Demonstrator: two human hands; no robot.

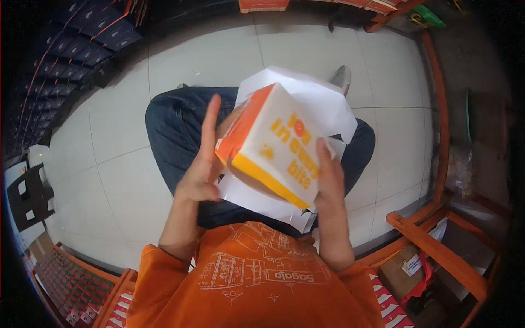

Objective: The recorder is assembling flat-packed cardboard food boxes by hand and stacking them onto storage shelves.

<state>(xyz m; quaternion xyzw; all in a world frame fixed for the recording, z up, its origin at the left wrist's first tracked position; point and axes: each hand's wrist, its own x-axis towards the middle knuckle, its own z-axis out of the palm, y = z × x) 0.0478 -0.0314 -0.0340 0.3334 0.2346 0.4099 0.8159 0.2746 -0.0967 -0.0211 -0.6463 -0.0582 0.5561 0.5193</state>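
Note:
A food carton (281, 142), white with orange and yellow sides and yellow lettering, is tilted above my lap. My right hand (330, 177) grips its right edge, with the fingers' far ends hidden behind it. At the carton's left, my left hand (203, 169) is open, one finger stretched upward and the thumb apart. Part of that hand passes behind the orange side, so I cannot tell whether it touches. Beneath the carton, a white folded sheet (328, 112), which looks like card, lies across my legs in blue jeans (175, 126). Motion blurs the carton and hands.
Stacked dark boxes (71, 60) line the left wall. A black plastic piece (30, 197) stands at far left. Orange wooden frames (437, 246) rise on the right, near a brown cardboard box (404, 270). Pale floor tiles (115, 191) surround my crossed legs.

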